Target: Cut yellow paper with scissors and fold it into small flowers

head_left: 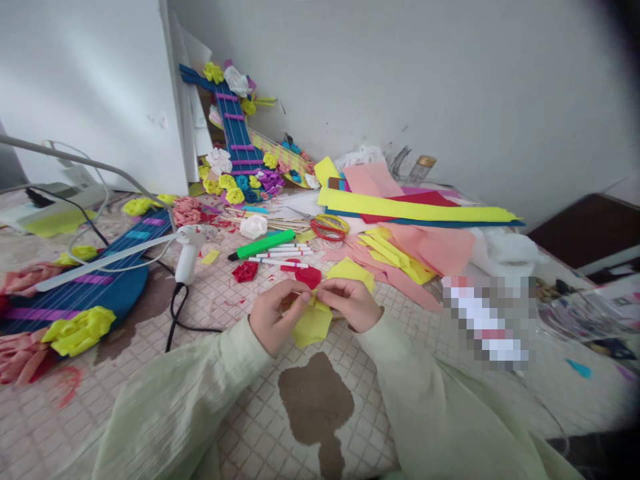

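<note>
Between my hands is a yellow crepe paper piece [311, 327], hanging down below my fingers. My left hand [277, 313] pinches its upper edge with thumb and forefinger. From the other side my right hand [351, 303] pinches the same edge, fingertips close to the left ones. Another yellow paper piece [353, 272] lies just behind my right hand. Beyond my left hand are a red paper flower [245, 271], a red paper round [309, 276] and several white marker pens [285, 253].
A hot glue gun [187, 257] with a black cord stands at left, near a blue paper guitar [120, 273]. Orange-handled scissors [329, 229], a green marker [265, 245] and stacked crepe sheets [415, 208] lie behind. A flower-trimmed guitar [235, 127] leans on the wall.
</note>
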{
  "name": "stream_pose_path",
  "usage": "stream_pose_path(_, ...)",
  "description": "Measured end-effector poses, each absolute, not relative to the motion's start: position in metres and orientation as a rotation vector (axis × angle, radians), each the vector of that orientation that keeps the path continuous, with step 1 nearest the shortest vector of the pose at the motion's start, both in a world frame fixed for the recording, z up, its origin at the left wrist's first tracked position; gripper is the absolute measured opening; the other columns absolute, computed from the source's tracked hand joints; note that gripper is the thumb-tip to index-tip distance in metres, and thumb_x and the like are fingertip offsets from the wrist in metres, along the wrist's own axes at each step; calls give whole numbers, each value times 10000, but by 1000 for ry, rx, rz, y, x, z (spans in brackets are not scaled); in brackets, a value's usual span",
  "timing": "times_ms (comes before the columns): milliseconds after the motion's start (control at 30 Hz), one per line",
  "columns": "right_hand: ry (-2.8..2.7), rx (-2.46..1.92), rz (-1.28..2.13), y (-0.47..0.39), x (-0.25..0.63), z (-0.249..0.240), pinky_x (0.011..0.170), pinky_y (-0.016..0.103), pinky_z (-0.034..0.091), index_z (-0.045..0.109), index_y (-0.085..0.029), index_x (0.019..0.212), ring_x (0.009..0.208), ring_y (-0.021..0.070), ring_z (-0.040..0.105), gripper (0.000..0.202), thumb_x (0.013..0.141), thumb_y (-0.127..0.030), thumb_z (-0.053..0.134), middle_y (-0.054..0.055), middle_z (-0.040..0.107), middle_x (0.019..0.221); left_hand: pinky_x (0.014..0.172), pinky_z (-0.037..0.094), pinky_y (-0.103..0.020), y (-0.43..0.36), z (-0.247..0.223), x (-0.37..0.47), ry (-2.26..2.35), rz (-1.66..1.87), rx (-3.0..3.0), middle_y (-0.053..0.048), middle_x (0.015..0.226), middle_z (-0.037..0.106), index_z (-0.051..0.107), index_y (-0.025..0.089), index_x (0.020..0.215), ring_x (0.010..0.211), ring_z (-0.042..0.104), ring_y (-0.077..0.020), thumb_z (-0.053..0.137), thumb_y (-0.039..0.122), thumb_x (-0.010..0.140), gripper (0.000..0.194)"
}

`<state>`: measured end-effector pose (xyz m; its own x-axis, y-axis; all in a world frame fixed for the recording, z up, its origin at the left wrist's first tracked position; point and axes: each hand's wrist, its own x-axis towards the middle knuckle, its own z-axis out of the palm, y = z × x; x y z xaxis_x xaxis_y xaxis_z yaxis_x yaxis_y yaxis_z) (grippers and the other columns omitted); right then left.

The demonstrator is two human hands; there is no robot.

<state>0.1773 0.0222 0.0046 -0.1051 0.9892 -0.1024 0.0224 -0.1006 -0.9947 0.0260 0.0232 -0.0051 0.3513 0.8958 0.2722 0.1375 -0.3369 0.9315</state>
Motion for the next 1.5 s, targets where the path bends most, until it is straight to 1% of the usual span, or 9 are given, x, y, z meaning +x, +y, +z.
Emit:
stream_pose_path(100, -1250, -1249, 1355, 22, 177, 5, 474, 204, 368, 606, -145, 638, 487, 69, 452, 136, 596, -273, 615, -27, 532, 540, 559, 429, -220, 25, -7, 28, 910, 1090, 1582, -21, 727, 535, 525, 150, 788, 634, 528, -111, 494, 266, 746, 127)
stream_pose_path(233, -1242, -1254, 1349, 21, 176, 7, 485, 209, 386, 605, -143, 632, 502, 76, 470, 176, 601, -316, 617, -19, 544, 552, 567, 433, -225, 26, -11, 29, 903, 1108, 1480, -13, 756, 516, 504, 161, 821, 651, 528, -108, 541, 255, 715, 146)
stream_pose_path(400, -1302, -1245, 1325, 21, 176, 5, 508, 210, 397, 605, -139, 648, 536, 82, 493, 164, 598, -293, 628, -3, 575, 603, 569, 426, -222, 26, -12, 28, 875, 1103, 1475, -9, 734, 518, 505, 166, 841, 655, 525, -108, 548, 242, 711, 157)
stream_pose_path(600, -1329, -1250, 1273, 22, 176, 3, 486, 204, 389, 597, -140, 642, 523, 78, 479, 150, 616, -287, 614, -8, 561, 578, 563, 430, -224, 26, -9, 29, 851, 1064, 1362, 1, 708, 522, 497, 163, 827, 634, 528, -107, 576, 248, 683, 185)
stream_pose_path(700, -1276, -1242, 1306, 21, 175, 5, 473, 201, 395, 600, -139, 638, 507, 74, 474, 167, 621, -305, 605, -13, 550, 559, 540, 426, -219, 26, -6, 30, 885, 1079, 1323, 5, 689, 521, 499, 156, 795, 604, 522, -103, 592, 246, 660, 187)
stream_pose_path(833, -1209, -1225, 1374, 20, 173, 7, 473, 204, 415, 607, -135, 638, 487, 70, 480, 174, 601, -305, 617, -18, 547, 541, 549, 422, -218, 27, -5, 29, 946, 1123, 1313, 6, 684, 524, 501, 151, 789, 612, 519, -103, 609, 237, 638, 204)
stream_pose_path(1100, -1235, -1241, 1383, 20, 175, 4, 490, 204, 431, 613, -137, 651, 513, 74, 502, 185, 592, -310, 642, -12, 567, 581, 593, 426, -242, 27, -7, 29, 936, 1112, 1357, -10, 698, 536, 503, 143, 797, 653, 528, -117, 600, 237, 648, 201)
stream_pose_path(1267, -1235, -1237, 1363, 20, 175, 3, 482, 197, 430, 608, -138, 639, 500, 70, 496, 160, 600, -291, 636, -18, 563, 563, 589, 427, -237, 27, -5, 30, 927, 1103, 1332, -6, 695, 539, 506, 146, 794, 641, 530, -113, 611, 237, 638, 209)
stream_pose_path(1500, -1210, -1235, 1387, 20, 174, 3, 475, 187, 424, 601, -133, 646, 494, 63, 489, 172, 599, -295, 632, -19, 555, 565, 536, 421, -219, 26, -5, 29, 906, 1032, 1237, 8, 647, 558, 496, 152, 811, 575, 536, -103, 616, 256, 635, 238)
